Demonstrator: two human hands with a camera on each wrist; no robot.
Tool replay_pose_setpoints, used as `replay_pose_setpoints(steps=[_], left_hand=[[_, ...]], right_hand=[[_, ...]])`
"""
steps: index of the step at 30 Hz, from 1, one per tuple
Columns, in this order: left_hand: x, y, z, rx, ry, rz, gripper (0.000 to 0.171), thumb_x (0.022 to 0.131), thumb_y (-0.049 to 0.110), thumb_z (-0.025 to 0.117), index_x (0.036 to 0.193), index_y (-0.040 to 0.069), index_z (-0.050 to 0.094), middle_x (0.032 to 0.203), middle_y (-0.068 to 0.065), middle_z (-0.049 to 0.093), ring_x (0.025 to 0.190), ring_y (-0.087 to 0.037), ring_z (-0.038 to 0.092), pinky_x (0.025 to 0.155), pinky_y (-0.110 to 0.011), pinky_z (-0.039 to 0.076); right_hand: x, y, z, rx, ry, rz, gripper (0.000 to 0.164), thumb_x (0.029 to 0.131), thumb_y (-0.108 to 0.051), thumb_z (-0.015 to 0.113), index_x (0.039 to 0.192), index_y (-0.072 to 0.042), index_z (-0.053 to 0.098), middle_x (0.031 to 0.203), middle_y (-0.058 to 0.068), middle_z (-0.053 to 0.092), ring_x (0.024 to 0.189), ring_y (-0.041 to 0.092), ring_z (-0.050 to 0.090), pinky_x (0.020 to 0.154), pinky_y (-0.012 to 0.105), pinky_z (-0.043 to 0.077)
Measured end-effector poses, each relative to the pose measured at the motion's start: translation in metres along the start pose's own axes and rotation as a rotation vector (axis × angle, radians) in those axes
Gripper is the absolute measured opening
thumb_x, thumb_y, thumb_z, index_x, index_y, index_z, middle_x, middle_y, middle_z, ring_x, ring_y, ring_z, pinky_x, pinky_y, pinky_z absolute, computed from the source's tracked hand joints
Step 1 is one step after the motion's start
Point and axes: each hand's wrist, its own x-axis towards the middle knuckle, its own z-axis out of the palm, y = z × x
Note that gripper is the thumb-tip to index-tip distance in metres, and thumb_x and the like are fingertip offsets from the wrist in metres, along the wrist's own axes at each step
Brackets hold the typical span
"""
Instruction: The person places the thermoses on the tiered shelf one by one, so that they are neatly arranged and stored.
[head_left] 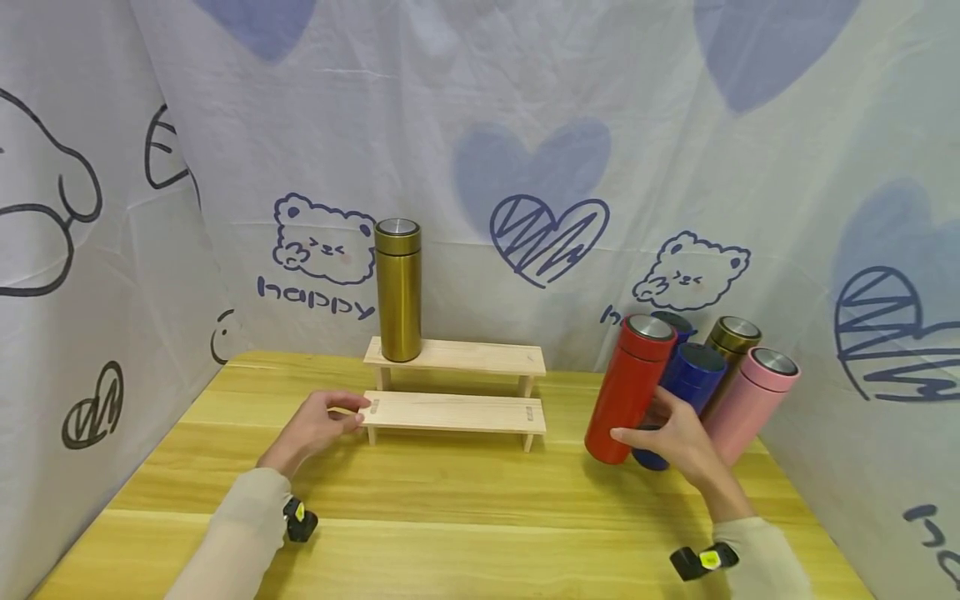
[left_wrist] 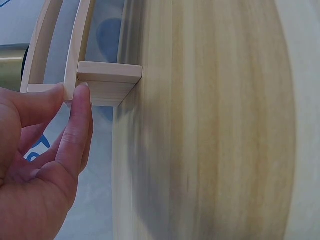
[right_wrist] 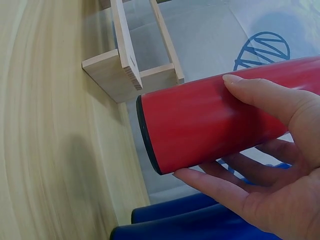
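My right hand (head_left: 678,437) grips a red thermos bottle (head_left: 628,387) low on its body, and the bottle tilts slightly. In the right wrist view its dark base (right_wrist: 148,135) hangs off the tabletop. At the left end of a two-step wooden rack (head_left: 453,412), my left hand (head_left: 318,425) pinches the lower board between thumb and fingers, as the left wrist view shows at the board's end (left_wrist: 72,75). A gold thermos bottle (head_left: 400,292) stands upright near the left end of the upper step.
Behind the red bottle, on the right, cluster a blue bottle (head_left: 697,375), a second dark-blue one (head_left: 672,321), a bronze bottle (head_left: 737,333) and a pink bottle (head_left: 753,404). The wood-grain table (head_left: 450,533) backs onto a printed white cloth (head_left: 442,108).
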Motion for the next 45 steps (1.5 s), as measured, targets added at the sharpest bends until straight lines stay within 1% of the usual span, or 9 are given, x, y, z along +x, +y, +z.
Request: replay_pose_setpoints(steps=[8, 13, 21, 24, 25, 29, 34, 37, 45], left_hand=[[-0.001, 0.000, 0.000, -0.002, -0.008, 0.010, 0.031, 0.095, -0.002, 0.067, 0.126, -0.007, 0.067, 0.127, -0.031, 0.065, 0.097, -0.028, 0.074, 0.082, -0.036, 0.061], [0.000, -0.001, 0.000, 0.011, -0.006, 0.016, 0.031, 0.095, -0.002, 0.067, 0.126, -0.007, 0.067, 0.127, -0.030, 0.065, 0.098, -0.027, 0.074, 0.083, -0.035, 0.061], [0.001, -0.001, 0.001, 0.005, 0.007, -0.007, 0.030, 0.095, -0.003, 0.067, 0.125, -0.005, 0.069, 0.127, -0.028, 0.066, 0.096, -0.025, 0.074, 0.083, -0.033, 0.061], [0.001, -0.002, 0.001, 0.012, 0.004, 0.004, 0.030, 0.095, -0.003, 0.067, 0.125, -0.006, 0.068, 0.126, -0.029, 0.066, 0.096, -0.025, 0.073, 0.083, -0.034, 0.062], [0.001, -0.002, 0.001, 0.010, 0.009, -0.002, 0.030, 0.095, -0.003, 0.067, 0.125, -0.005, 0.069, 0.126, -0.028, 0.067, 0.096, -0.025, 0.073, 0.083, -0.033, 0.062], [0.001, -0.001, 0.001, 0.026, 0.010, 0.002, 0.030, 0.095, -0.002, 0.067, 0.126, -0.005, 0.069, 0.127, -0.028, 0.066, 0.098, -0.025, 0.073, 0.083, -0.033, 0.061], [0.001, -0.001, 0.001, 0.045, 0.008, 0.006, 0.030, 0.095, -0.001, 0.068, 0.125, -0.005, 0.069, 0.127, -0.028, 0.066, 0.099, -0.025, 0.072, 0.084, -0.033, 0.061], [0.001, -0.002, 0.001, 0.038, 0.004, 0.001, 0.031, 0.095, -0.001, 0.068, 0.126, -0.005, 0.069, 0.127, -0.028, 0.066, 0.099, -0.025, 0.073, 0.084, -0.034, 0.061], [0.001, -0.001, 0.000, 0.032, -0.001, -0.005, 0.031, 0.095, 0.000, 0.068, 0.126, -0.004, 0.069, 0.128, -0.028, 0.066, 0.099, -0.024, 0.073, 0.084, -0.035, 0.061]], right_hand=[[0.005, -0.007, 0.005, 0.023, -0.007, 0.000, 0.072, 0.083, -0.027, 0.088, 0.141, -0.004, 0.054, 0.127, 0.022, 0.069, 0.108, 0.031, 0.069, 0.085, 0.028, 0.058], [0.008, -0.010, 0.007, 0.012, -0.009, 0.012, 0.073, 0.082, -0.028, 0.088, 0.142, -0.005, 0.054, 0.127, 0.022, 0.069, 0.106, 0.030, 0.069, 0.086, 0.032, 0.059], [0.013, -0.012, 0.009, 0.026, -0.020, 0.003, 0.073, 0.083, -0.028, 0.088, 0.144, -0.007, 0.054, 0.129, 0.020, 0.069, 0.110, 0.030, 0.069, 0.089, 0.037, 0.059], [0.015, -0.015, 0.010, 0.038, -0.024, 0.002, 0.074, 0.083, -0.028, 0.088, 0.144, -0.008, 0.053, 0.130, 0.020, 0.069, 0.110, 0.030, 0.069, 0.090, 0.040, 0.060], [0.016, -0.016, 0.010, 0.040, -0.026, 0.002, 0.074, 0.083, -0.029, 0.088, 0.144, -0.008, 0.053, 0.130, 0.020, 0.069, 0.110, 0.030, 0.069, 0.091, 0.042, 0.060], [0.020, -0.020, 0.011, 0.026, -0.028, 0.011, 0.074, 0.083, -0.032, 0.088, 0.144, -0.009, 0.054, 0.129, 0.019, 0.070, 0.110, 0.030, 0.068, 0.095, 0.046, 0.059], [0.025, -0.024, 0.013, 0.024, -0.028, 0.010, 0.073, 0.082, -0.032, 0.088, 0.143, -0.010, 0.055, 0.127, 0.019, 0.070, 0.109, 0.031, 0.068, 0.093, 0.045, 0.059], [0.029, -0.027, 0.014, 0.033, -0.036, 0.001, 0.074, 0.082, -0.031, 0.088, 0.144, -0.009, 0.053, 0.129, 0.021, 0.069, 0.109, 0.032, 0.068, 0.092, 0.045, 0.060], [0.039, -0.032, 0.019, 0.061, -0.056, 0.023, 0.074, 0.082, -0.029, 0.088, 0.144, -0.011, 0.053, 0.129, 0.022, 0.067, 0.106, 0.035, 0.068, 0.086, 0.042, 0.061]])
